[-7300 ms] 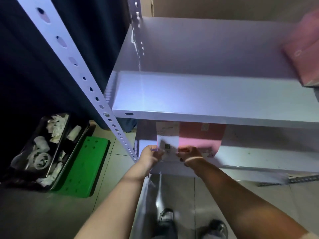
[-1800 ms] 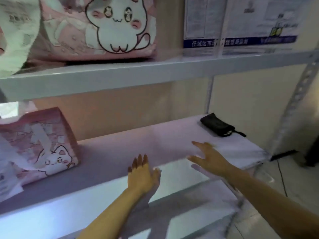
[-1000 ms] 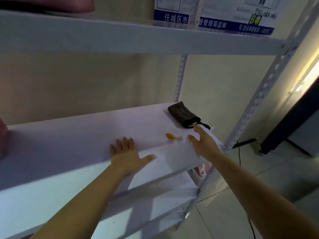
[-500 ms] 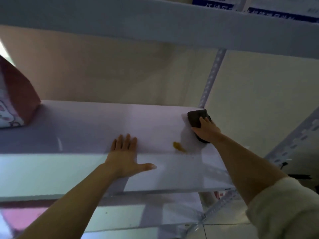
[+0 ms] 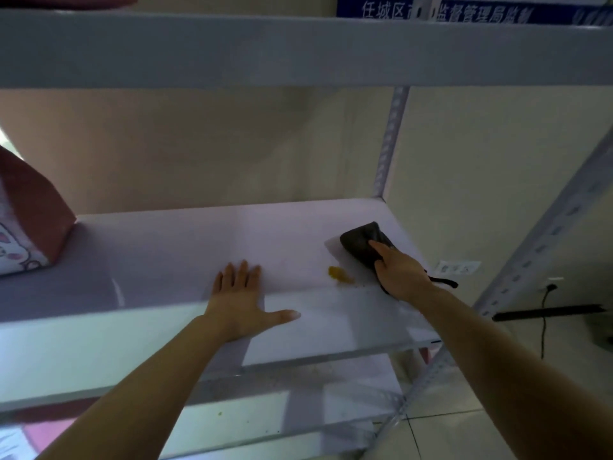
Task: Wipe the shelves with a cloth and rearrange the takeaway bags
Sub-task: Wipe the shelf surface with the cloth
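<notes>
My right hand (image 5: 399, 272) lies on the dark cloth (image 5: 363, 242) at the right end of the middle shelf (image 5: 166, 247), fingers curling over its near edge, apparently gripping; my left hand (image 5: 240, 295) rests flat on the shelf lip, fingers spread; I should press down and drag the cloth left over the yellow smear (image 5: 338, 273) just beside it, stopping short of the pink takeaway bag (image 5: 30, 224) at the shelf's left end.

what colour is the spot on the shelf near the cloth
Yellow-orange spot, left of the dark cloth; head view.
</notes>
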Motion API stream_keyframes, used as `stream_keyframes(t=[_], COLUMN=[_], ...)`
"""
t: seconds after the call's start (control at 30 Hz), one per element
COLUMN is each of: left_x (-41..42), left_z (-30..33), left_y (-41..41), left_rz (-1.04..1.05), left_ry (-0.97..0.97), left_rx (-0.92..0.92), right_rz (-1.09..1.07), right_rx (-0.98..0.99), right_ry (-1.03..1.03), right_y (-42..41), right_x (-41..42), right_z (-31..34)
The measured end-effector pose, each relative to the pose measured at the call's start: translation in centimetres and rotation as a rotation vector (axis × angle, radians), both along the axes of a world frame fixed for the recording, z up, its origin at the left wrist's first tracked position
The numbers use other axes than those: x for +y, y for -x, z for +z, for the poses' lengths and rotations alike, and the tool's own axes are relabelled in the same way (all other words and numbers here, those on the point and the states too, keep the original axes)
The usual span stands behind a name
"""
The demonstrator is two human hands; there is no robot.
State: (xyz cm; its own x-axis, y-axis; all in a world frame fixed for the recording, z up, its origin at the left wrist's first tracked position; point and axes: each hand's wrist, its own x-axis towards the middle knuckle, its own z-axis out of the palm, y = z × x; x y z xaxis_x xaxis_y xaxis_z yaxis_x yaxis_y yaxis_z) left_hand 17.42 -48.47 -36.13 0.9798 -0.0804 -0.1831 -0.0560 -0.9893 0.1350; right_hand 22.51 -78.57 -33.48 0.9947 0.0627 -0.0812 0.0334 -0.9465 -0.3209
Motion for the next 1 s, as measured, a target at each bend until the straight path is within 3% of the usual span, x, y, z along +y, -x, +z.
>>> stream_keyframes(t=[0.17,0.33,0.47,0.7,0.87,1.0], left_x=[0.1,1.7,3.4,4.4,4.8,4.7], left_z=[0.2,0.4,1.0,-0.7,-1.8,-1.8], left_y=[0.2,0.4,0.5,0.2,-0.8,-1.3], left_rz=[-0.021,-0.107,-0.192,-0.193,-0.008,0.047], left_ry=[0.006,-0.002,0.007,0.119,0.186,0.15], left_rx=[0.005,-0.014,-0.044,-0.216,-0.373,-0.317], right_rz=[-0.061,0.058,0.045,-0.093,-0.136,-0.131], right_rx=[-0.064,0.006,-0.08,0.035,0.016,-0.008], right_ry=[0.089,0.088,0.29,0.106,0.051,0.055], right_y=[6.5,9.2,7.9,3.2,4.1,6.4], right_x=[3.6,6.4,7.1,9.2,9.3,8.8], right_z=[-0.2,0.1,-0.8,-1.3,-2.1,-2.3])
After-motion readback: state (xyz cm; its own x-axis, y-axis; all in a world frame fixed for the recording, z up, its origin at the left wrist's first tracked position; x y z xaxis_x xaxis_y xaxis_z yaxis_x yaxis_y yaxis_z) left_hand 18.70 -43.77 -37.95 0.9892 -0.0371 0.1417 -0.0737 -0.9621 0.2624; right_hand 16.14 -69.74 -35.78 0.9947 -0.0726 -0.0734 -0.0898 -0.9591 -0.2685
